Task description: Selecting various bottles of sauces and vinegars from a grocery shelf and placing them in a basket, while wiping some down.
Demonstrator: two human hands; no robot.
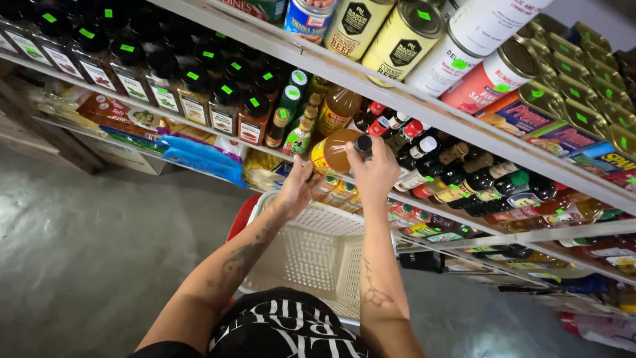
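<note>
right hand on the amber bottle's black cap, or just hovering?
Touching. The head view shows the right hand with its fingers wrapped around the black cap of the amber bottle, no gap visible.

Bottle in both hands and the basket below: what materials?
Bottle: clear, glossy, amber liquid shows through; plastic or glass, cannot tell. Dark cap under the right hand, likely plastic; left hand at its base. Basket: cream moulded plastic, matte, perforated lattice walls.
</note>
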